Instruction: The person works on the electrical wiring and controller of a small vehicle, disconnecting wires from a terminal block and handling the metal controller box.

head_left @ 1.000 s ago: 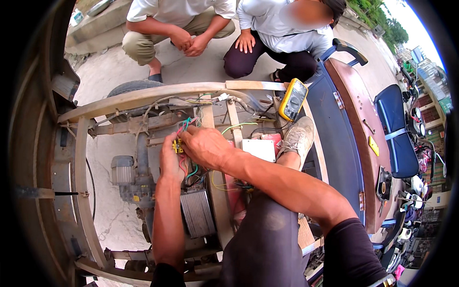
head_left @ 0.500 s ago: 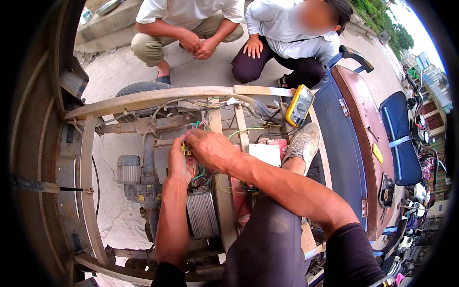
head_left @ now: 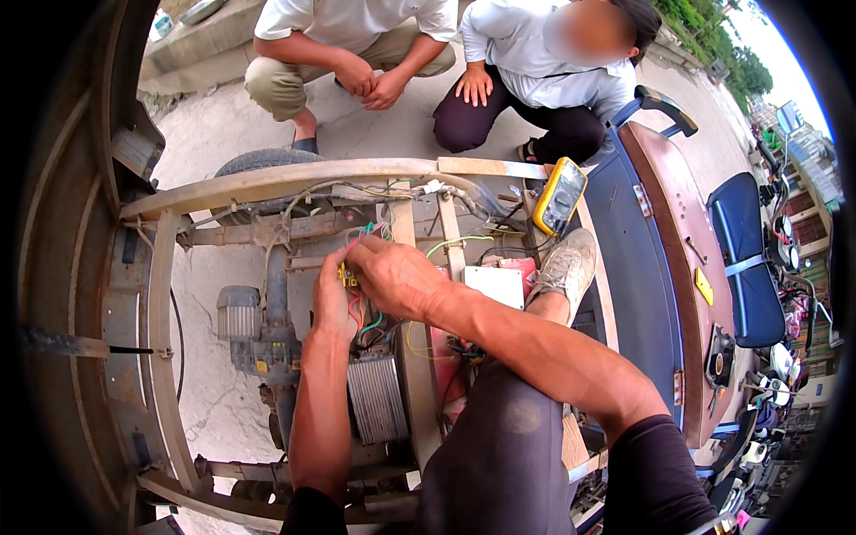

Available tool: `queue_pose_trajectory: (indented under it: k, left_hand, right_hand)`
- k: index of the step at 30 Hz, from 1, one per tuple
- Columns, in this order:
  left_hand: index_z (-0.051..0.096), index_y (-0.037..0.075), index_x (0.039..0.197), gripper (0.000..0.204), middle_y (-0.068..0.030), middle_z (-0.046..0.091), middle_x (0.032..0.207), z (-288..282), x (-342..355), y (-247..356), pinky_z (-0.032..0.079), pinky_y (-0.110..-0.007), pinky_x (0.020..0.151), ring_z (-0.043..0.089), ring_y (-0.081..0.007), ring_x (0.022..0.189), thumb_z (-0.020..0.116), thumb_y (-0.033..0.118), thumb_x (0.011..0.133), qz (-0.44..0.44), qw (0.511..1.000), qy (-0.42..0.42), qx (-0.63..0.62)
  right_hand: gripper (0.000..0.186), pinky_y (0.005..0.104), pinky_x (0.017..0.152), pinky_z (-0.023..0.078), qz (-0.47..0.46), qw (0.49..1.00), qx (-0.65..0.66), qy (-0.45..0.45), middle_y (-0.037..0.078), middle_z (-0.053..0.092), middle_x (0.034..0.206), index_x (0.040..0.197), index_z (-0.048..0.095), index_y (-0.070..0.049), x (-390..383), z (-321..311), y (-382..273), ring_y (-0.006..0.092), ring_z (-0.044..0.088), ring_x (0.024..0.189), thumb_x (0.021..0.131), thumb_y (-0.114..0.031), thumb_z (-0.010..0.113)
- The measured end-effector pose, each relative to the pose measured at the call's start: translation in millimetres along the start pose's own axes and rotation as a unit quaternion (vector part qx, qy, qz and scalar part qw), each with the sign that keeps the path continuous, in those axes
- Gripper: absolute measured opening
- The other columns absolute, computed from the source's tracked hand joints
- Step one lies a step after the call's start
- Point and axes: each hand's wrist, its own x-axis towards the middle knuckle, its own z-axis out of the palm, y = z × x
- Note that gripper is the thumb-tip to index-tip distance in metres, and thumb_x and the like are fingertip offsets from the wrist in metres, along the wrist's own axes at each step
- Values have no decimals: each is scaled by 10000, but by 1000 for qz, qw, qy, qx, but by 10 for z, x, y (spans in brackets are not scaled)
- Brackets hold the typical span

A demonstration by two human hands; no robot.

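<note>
My left hand (head_left: 331,303) is closed around a small yellow part (head_left: 347,276) with wires at it; its exact kind is partly hidden by the fingers. Bent over it, my right hand (head_left: 397,275) pinches at the thin coloured wires (head_left: 367,232) that come out above the fingertips. Red and green wires (head_left: 357,314) also hang below the hands. Beneath them sits a finned metal box (head_left: 378,401) between the frame bars. To the right, a yellow multimeter (head_left: 560,196) leans on the metal frame (head_left: 321,174), near a white box (head_left: 493,285).
My shoe (head_left: 566,272) rests on the frame beside the white box. A grey motor (head_left: 241,314) and axle lie below left. Two people (head_left: 357,53) squat beyond the frame. A brown panel (head_left: 682,285) with small tools stands right, near a blue seat (head_left: 749,259).
Both hands stay at the same place with only slight finger shifts at the wires. Everything else looks unchanged.
</note>
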Motion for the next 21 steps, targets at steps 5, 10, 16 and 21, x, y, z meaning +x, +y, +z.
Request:
queue_pose_trajectory:
  k: [5, 10, 16, 21]
  left_hand:
    - [654, 54, 1055, 272, -63, 687, 990, 16, -31, 26, 534, -337, 826, 664, -181, 908, 528, 281, 976, -3, 1000, 11, 2]
    - [659, 48, 1052, 265, -54, 682, 956, 108, -27, -7, 522, -319, 786, 652, -164, 864, 533, 269, 975, 3, 999, 53, 1]
    - [660, 46, 1048, 268, -56, 683, 962, 8, -5, 1, 523, -322, 786, 654, -169, 871, 543, 274, 970, 1, 1000, 22, -3]
    - [642, 52, 1053, 299, -86, 689, 1007, 17, -23, 4, 535, -347, 861, 669, -201, 952, 508, 310, 985, 11, 1000, 19, 19]
  right_hand:
    - [136, 494, 693, 528, 43, 998, -23, -24, 202, 614, 873, 967, 566, -3, 43, -97, -85, 419, 634, 804, 866, -88, 597]
    - [130, 496, 691, 528, -8, 1000, 10, 18, 201, 619, 864, 931, 565, 3, -5, 35, 36, 423, 638, 788, 862, -103, 595]
    - [225, 430, 707, 564, 25, 996, -55, -61, 191, 635, 923, 982, 567, 22, 20, -24, -23, 360, 673, 832, 804, -106, 620]
    - [258, 434, 729, 558, -21, 999, -11, -27, 188, 628, 923, 1014, 564, 6, 10, -43, -22, 360, 665, 851, 781, -82, 630]
